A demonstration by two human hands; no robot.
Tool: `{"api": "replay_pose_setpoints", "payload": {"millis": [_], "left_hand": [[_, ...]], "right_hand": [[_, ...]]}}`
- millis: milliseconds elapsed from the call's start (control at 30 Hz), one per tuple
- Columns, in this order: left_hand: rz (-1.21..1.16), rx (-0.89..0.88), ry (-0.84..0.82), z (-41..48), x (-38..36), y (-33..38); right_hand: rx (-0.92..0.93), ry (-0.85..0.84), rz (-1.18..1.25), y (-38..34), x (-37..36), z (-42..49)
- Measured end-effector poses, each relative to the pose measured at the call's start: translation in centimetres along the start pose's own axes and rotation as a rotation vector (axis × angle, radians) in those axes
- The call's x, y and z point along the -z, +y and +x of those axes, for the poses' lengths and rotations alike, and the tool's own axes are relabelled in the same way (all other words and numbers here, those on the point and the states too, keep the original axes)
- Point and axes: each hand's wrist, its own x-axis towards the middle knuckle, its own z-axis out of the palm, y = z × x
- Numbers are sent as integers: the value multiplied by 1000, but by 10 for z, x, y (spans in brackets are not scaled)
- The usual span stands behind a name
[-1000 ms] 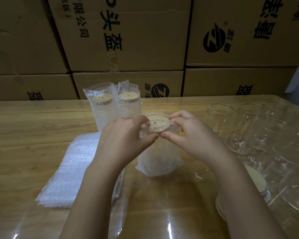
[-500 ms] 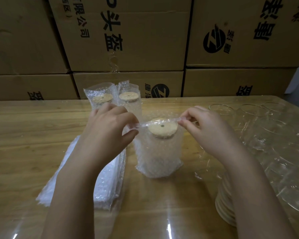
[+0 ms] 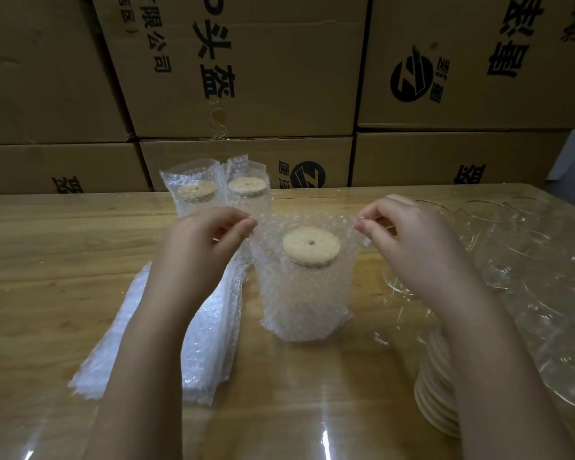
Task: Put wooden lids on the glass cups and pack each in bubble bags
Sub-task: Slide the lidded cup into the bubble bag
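Note:
A glass cup with a round wooden lid (image 3: 311,245) stands upright inside a bubble bag (image 3: 304,303) at the middle of the table. My left hand (image 3: 196,257) pinches the bag's top left corner and my right hand (image 3: 412,247) pinches its top right corner, stretching the opening wide above the lid. Two packed cups in bubble bags (image 3: 193,194) (image 3: 248,187) stand behind. Several bare glass cups (image 3: 525,247) stand at the right. A stack of wooden lids (image 3: 437,393) sits under my right forearm, partly hidden.
A flat pile of unused bubble bags (image 3: 206,346) lies left of the cup, partly under my left arm. Stacked cardboard boxes (image 3: 246,78) form a wall along the table's (image 3: 47,260) far edge. A clear sheet covers the wooden top.
My hands have moved apart from over the lid to the bag's two top corners, and the bag mouth now stands pulled up and wide above the lid.

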Motion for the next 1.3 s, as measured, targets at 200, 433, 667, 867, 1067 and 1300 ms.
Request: {"api": "replay_pose_setpoints", "payload": {"millis": [200, 433, 667, 867, 1067, 1300], "left_hand": [[-30, -53, 92, 1, -2, -2], [19, -86, 123, 0, -3, -2], [-213, 121, -431, -3, -12, -25], [-468, 222, -655, -12, -64, -47], [-660, 264, -525, -22, -92, -52], [-704, 266, -477, -23, -95, -54]], "right_hand": [[5, 0, 27, 1, 0, 1], [10, 73, 67, 1, 1, 0], [-54, 128, 241, 4, -5, 3], [-119, 137, 463, 3, -15, 5], [-191, 126, 639, -1, -20, 5], [-359, -180, 500, -7, -34, 3]]}}
